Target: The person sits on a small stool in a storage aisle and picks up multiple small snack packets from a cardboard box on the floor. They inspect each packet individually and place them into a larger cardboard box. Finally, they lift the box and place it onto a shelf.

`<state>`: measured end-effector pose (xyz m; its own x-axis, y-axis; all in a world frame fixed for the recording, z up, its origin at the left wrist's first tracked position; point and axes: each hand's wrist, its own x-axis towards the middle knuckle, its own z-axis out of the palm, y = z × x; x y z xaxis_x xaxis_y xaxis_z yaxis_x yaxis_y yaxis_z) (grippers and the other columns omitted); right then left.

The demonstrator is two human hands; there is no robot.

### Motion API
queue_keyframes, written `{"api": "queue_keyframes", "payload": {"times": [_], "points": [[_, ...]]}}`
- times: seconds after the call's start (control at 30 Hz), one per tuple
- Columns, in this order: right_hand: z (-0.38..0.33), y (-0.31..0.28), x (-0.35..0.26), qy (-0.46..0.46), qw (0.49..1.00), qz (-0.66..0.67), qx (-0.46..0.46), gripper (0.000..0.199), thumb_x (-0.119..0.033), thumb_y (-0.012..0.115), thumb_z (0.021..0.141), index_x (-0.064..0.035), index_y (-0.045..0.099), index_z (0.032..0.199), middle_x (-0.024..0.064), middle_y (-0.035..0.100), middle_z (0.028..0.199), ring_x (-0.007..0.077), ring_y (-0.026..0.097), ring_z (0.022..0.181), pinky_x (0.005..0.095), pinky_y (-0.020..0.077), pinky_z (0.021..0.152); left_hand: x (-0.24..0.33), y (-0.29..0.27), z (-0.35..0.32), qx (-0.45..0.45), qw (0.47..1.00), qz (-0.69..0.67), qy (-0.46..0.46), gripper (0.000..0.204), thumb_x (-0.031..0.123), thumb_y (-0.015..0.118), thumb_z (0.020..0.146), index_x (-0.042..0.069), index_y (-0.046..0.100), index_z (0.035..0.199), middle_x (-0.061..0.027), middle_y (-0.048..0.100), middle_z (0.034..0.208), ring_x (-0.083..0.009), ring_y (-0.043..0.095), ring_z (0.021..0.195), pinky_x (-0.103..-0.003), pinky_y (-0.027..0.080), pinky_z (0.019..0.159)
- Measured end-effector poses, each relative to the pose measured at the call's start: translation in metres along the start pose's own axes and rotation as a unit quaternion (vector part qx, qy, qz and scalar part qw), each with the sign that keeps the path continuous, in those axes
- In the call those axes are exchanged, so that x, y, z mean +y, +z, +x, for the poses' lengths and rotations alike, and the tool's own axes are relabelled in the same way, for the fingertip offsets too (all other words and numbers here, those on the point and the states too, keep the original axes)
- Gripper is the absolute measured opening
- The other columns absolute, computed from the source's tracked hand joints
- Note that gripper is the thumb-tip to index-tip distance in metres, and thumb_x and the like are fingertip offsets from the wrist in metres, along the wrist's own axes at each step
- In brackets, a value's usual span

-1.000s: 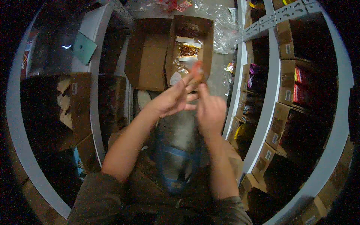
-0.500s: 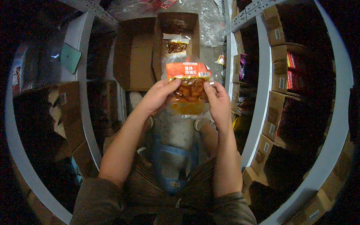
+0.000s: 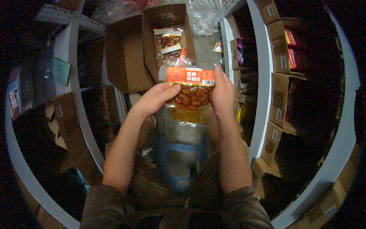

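Note:
Above the floor in front of me I hold a clear plastic food packet (image 3: 192,96) with an orange-red label across its top. Brown pieces in orange oil show through the film. My left hand (image 3: 156,98) is closed on its left side, thumb on the front near the label's lower edge. At the right edge my right hand (image 3: 223,95) grips the same packet, its fingers mostly hidden. Just beyond stands an open cardboard box (image 3: 133,57) with a few similar packets (image 3: 170,41) inside.
Metal shelving uprights (image 3: 263,76) flank me on both sides. Shelves on the right carry opened cartons (image 3: 280,42) of packaged goods. More cartons (image 3: 72,126) fill the left. A blue frame (image 3: 183,185) stands below, between my legs. Clear plastic wrap (image 3: 204,19) lies beyond the box.
My view has shifted, so the box sits further up and left and shows more packets. The packet in my hands is turned slightly, and my right thumb has moved off its front to the edge.

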<state>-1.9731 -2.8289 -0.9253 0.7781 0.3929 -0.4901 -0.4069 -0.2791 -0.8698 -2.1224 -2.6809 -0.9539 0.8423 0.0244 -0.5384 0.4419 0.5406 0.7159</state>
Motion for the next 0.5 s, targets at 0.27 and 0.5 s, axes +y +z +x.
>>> {"api": "queue_keyframes", "payload": {"times": [0.27, 0.5], "points": [[0.021, -0.003, 0.037, 0.121, 0.961, 0.238, -0.067, 0.046, -0.039, 0.051, 0.105, 0.0032, 0.069, 0.110, 0.0099, 0.071, 0.104, 0.0157, 0.065, 0.093, 0.0308, 0.0505, 0.086, 0.003, 0.011, -0.008, -0.043, 0.990, -0.121, -0.053, 0.048, 0.037, 0.056, 0.104, -0.002, 0.058, 0.132, -0.0069, 0.068, 0.124, -0.0165, 0.064, 0.109, -0.032, 0.047, 0.101], [0.017, -0.004, 0.020, 0.022, 0.997, -0.020, -0.066, 0.049, -0.043, 0.050, 0.105, 0.0022, 0.068, 0.107, 0.0122, 0.072, 0.097, 0.0175, 0.067, 0.087, 0.0315, 0.0527, 0.082, 0.000, 0.004, 0.008, 0.103, 0.994, -0.015, 0.016, 0.045, 0.038, 0.053, 0.105, -0.001, 0.063, 0.125, -0.0065, 0.071, 0.114, -0.0138, 0.065, 0.102, -0.030, 0.048, 0.096]]}}
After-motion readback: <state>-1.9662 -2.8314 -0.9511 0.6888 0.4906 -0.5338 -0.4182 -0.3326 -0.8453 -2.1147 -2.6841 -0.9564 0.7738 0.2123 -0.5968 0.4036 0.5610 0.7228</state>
